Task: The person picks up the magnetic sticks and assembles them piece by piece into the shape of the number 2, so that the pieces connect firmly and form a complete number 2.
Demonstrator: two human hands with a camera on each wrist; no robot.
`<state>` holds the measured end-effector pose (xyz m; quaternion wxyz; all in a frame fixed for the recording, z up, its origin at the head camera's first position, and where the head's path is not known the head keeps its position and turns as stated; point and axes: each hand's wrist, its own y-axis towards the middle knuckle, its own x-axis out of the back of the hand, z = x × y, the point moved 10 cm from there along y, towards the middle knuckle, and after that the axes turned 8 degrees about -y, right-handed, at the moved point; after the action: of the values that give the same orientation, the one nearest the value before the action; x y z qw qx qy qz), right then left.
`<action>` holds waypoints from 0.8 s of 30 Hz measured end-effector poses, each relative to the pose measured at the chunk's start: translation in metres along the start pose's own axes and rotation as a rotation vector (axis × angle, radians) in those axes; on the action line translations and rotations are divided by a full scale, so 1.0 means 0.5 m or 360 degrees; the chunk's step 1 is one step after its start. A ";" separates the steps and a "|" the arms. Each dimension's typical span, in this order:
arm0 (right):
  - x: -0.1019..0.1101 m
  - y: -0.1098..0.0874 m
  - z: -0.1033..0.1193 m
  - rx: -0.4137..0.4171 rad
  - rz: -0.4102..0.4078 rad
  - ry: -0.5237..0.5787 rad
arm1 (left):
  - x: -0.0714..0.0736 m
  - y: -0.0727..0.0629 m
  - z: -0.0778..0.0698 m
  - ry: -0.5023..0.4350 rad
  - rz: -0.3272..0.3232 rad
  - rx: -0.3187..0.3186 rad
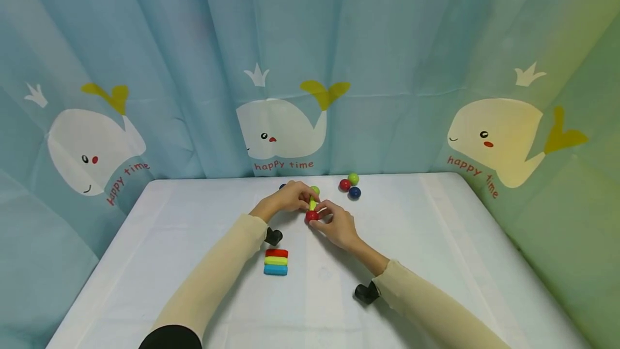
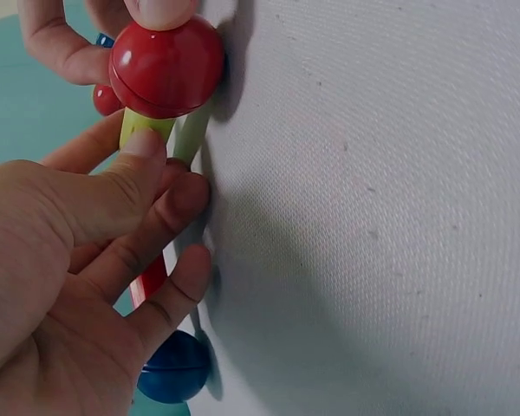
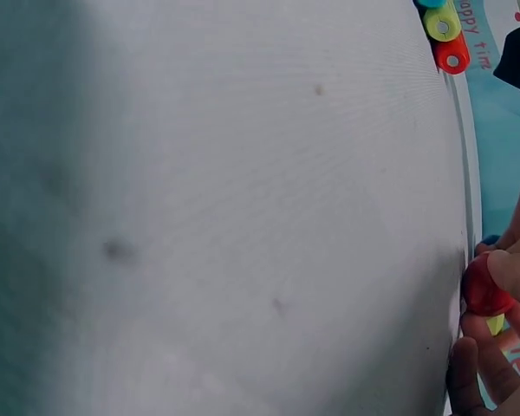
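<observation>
Evidently, the work centres on the held red ball (image 1: 310,217), with every other thing placed around it. To its left and nearer the person, three short rods (image 1: 276,262), coloured red, yellow and blue, lie side by side on the white table (image 1: 436,241), perhaps lined up so that each is easy to pick out. Left of the held red ball and farther off, a blue ball (image 2: 174,371) shows past the left hand (image 1: 293,196), with a red rod (image 2: 149,284) alongside (whether those two join is hidden). That hand pinches a yellow rod (image 1: 312,205) with thumb and fingertips, its other fingers loosely bent, seemingly to steady the rod against the far side of the held red ball. Just beyond, a green ball (image 1: 315,190) peeks out near the rod's other end; any contact is covered. Immediately right of the held red ball, the right hand (image 1: 337,226) grips it between thumb and fingers, likely so it cannot roll under the rod's push. Farther right and beyond, a second red ball (image 1: 345,185), second green ball (image 1: 353,179) and second blue ball (image 1: 354,193) cluster together, probably parked out of the hands' way.
</observation>
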<state>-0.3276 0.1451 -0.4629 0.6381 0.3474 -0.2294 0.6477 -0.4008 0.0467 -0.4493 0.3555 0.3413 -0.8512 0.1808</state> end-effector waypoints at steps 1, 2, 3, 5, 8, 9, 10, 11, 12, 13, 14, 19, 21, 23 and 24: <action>0.001 0.000 0.001 0.0003 -0.0003 -0.0001 | 0.001 0.000 -0.001 0.0004 -0.0003 -0.0001; 0.001 0.000 0.001 0.0004 -0.0004 0.0002 | 0.001 0.000 -0.001 0.0004 -0.0005 -0.0001; 0.002 0.000 0.002 0.0010 -0.0007 0.0001 | 0.001 0.000 -0.001 0.0003 -0.0007 -0.0001; 0.001 0.000 0.002 0.0008 -0.0003 0.0006 | 0.001 0.001 0.000 0.0000 -0.0008 -0.0002; 0.001 -0.001 0.001 0.0002 0.0002 0.0006 | 0.001 0.002 0.002 -0.0004 -0.0009 0.0004; 0.000 -0.001 0.000 -0.0002 0.0007 0.0008 | 0.001 0.002 0.003 -0.0005 -0.0009 0.0007; 0.000 0.000 -0.001 -0.0006 0.0011 0.0013 | 0.001 0.003 0.004 -0.0005 -0.0009 0.0012; -0.001 0.000 -0.002 -0.0005 0.0013 0.0015 | 0.000 0.003 0.005 -0.0005 -0.0008 0.0017; -0.001 0.000 -0.002 0.0000 0.0013 0.0012 | 0.001 0.003 0.005 -0.0004 -0.0008 0.0019; -0.001 0.001 -0.002 0.0007 0.0012 0.0014 | 0.001 0.002 0.005 -0.0006 -0.0010 0.0024; 0.000 0.001 -0.001 0.0012 0.0012 0.0016 | 0.001 0.001 0.005 -0.0006 -0.0012 0.0027; 0.001 0.002 0.001 0.0036 0.0017 0.0024 | 0.003 -0.003 0.006 -0.0016 -0.0022 0.0037; 0.001 0.002 0.001 0.0038 0.0026 0.0025 | 0.005 -0.008 0.007 -0.0023 -0.0027 0.0040; 0.001 0.003 0.001 0.0040 0.0034 0.0031 | 0.011 -0.016 0.007 -0.0032 -0.0042 0.0030; 0.002 0.003 0.001 0.0040 0.0038 0.0037 | 0.016 -0.021 0.006 -0.0040 -0.0051 0.0018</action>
<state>-0.3288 0.1451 -0.4618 0.6284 0.3451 -0.2180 0.6622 -0.3987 0.0341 -0.4447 0.3456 0.3590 -0.8490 0.1757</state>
